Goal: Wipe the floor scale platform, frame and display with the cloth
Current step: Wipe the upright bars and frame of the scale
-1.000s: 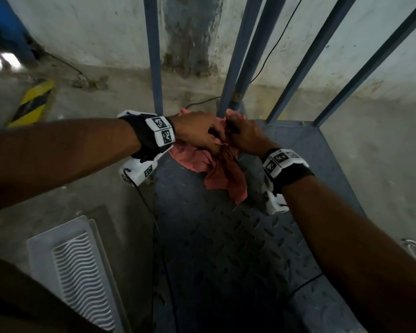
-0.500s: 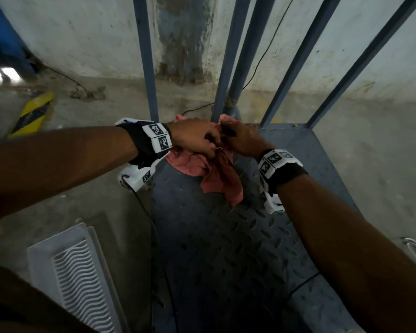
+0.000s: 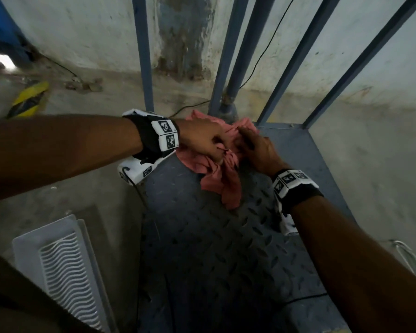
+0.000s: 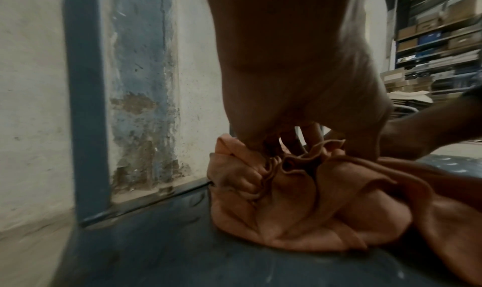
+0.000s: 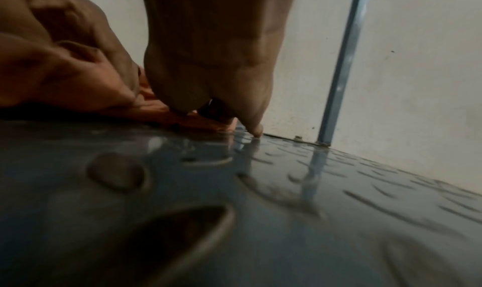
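Your floor scale's checker-plate platform (image 3: 214,255) lies on the concrete floor (image 3: 382,169) against the stained wall (image 3: 82,32), with the blue frame bars (image 3: 143,51) rising along its far edge and a white ribbed tray (image 3: 58,265) just beside its left edge. The pink cloth (image 3: 216,174) is bunched on the platform's far end, close to the bars. Your 2 hands meet on it: your left hand (image 3: 199,138) clutches its gathered folds, and your right hand (image 3: 257,147) presses down on the cloth with curled fingers.

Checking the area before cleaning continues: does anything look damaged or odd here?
The wall behind the blue frame has a stained, flaking patch of paint near the floor. The pink cloth and platform look intact.
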